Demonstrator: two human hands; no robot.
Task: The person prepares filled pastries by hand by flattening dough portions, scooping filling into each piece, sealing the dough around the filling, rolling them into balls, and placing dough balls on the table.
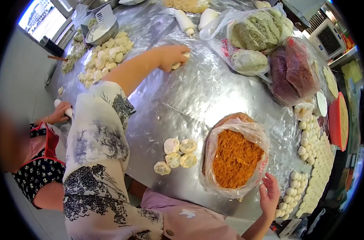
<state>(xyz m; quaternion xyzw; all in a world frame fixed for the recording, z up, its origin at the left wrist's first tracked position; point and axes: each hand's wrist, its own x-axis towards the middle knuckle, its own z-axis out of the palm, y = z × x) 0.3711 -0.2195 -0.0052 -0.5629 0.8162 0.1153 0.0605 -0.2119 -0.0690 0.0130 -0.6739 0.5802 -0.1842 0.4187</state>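
My left hand (172, 58) reaches far across the steel table, its fingers curled over pale dough pieces (176, 65). My right hand (270, 194) is at the near right, fingers apart and holding nothing, beside the rim of a clear plastic bag (257, 176). Crumbly orange filling (236, 158) fills this open bag. Left of it lie several round, flattened dough pieces (173, 160) with speckled cut faces. A heap of dough lumps (106, 56) sits beyond my left forearm. Two smooth dough rolls (184, 23) lie past my left hand.
At left, a co-worker's hand (61, 112) grips a white rolling pin (68, 112). Bags of greenish filling (256, 30) and dark red filling (296, 70) stand at the back right. Rows of dough balls (292, 194) line the right edge, near a red basin (338, 122).
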